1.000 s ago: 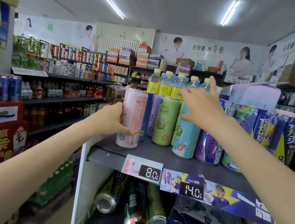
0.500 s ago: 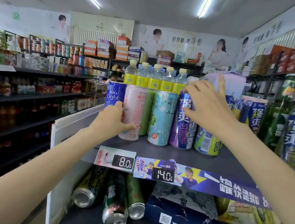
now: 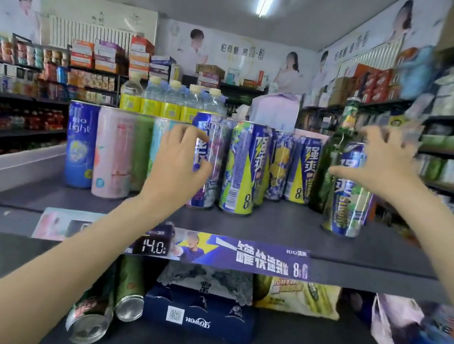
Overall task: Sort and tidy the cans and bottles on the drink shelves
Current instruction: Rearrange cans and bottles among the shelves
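The fingers point(image 3: 192, 139) of the left hand point(image 3: 178, 169) are curled round a tall purple-and-white aluminium can point(image 3: 209, 166), which is gripped where it stands in the front row of the dark grey metal shelf point(image 3: 270, 230). The fingers point(image 3: 376, 136) of the right hand point(image 3: 383, 165) are spread wide and blurred, reaching over a blue-and-green tall can point(image 3: 349, 198) set apart to the right, beside a dark green glass bottle point(image 3: 334, 159); whether it is touched cannot be told. The straightening of the front row is judged to be the step in hand. Next, the lone can is likely to be grasped and drawn leftward to the yellow-and-blue can point(image 3: 242, 171)
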A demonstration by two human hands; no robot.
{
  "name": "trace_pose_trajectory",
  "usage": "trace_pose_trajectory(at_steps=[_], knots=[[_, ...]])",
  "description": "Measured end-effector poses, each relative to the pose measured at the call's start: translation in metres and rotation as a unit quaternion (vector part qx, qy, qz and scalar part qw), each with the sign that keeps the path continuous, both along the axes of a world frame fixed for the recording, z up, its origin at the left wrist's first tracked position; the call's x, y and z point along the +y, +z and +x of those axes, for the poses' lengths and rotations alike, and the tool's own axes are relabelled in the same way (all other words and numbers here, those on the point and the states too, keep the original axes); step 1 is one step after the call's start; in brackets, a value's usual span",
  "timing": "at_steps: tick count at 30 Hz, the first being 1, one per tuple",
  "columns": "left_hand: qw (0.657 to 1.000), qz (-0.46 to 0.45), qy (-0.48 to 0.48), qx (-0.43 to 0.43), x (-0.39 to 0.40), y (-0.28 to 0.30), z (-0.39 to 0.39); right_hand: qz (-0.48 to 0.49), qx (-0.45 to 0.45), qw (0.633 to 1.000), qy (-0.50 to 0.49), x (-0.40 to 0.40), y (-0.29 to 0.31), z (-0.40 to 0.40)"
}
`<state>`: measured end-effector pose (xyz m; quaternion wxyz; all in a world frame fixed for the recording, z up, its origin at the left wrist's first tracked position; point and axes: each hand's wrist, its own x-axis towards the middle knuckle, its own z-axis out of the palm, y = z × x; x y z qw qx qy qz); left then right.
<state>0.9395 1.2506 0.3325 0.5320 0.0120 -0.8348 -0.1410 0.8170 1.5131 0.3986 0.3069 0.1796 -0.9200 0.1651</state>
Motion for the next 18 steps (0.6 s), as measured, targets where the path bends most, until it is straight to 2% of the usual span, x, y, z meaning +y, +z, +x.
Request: trace_pose_trajectory(at_steps=[2,3,8,12,14,18], knots=[[0.999,0.035,-0.011,-0.017,0.017,-0.006,-0.012,-0.033,-0.118,0.990,0.063,0.020,-0.004,-0.012],[0.998,0.049,-0.015,-0.027,0.025,-0.009,-0.017,-0.050,-0.138,0.984,0.101,0.027,-0.008,-0.015],[0.993,0.081,0.051,-0.062,0.056,-0.025,-0.045,-0.125,-0.100,0.970,0.184,0.033,-0.019,-0.036],[0.981,0.181,0.067,-0.034,0.085,-0.020,-0.057,-0.150,-0.123,0.946,0.262,0.012,-0.020,-0.054],[0.980,0.180,0.083,-0.005,0.099,-0.018,-0.060,-0.155,-0.118,0.935,0.296,-0.004,-0.023,-0.060],[0.984,0.156,0.083,-0.003,0.128,-0.018,-0.070,-0.158,-0.133,0.915,0.347,-0.014,-0.028,-0.073]])
